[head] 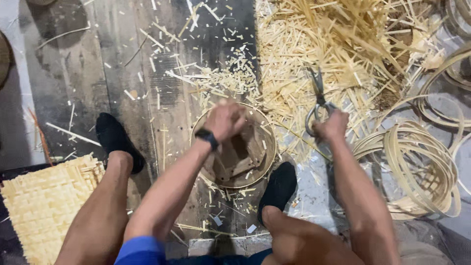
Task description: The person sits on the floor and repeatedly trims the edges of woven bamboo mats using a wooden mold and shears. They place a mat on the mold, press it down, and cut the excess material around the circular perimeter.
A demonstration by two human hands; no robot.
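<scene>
My left hand, with a dark watch on the wrist, is closed over the far rim of a round bamboo-rimmed mould that sits on the floor between my feet. It is blurred; what it grips beyond the rim I cannot make out. My right hand holds a pair of metal shears by the handles, blades pointing away over the bamboo offcuts. The mould's inside shows wooden blocks.
A big heap of bamboo strips and offcuts lies ahead and to the right. Coiled bamboo hoops lie at the right. A woven bamboo mat sits at lower left. My feet in black socks flank the mould on a wooden floor.
</scene>
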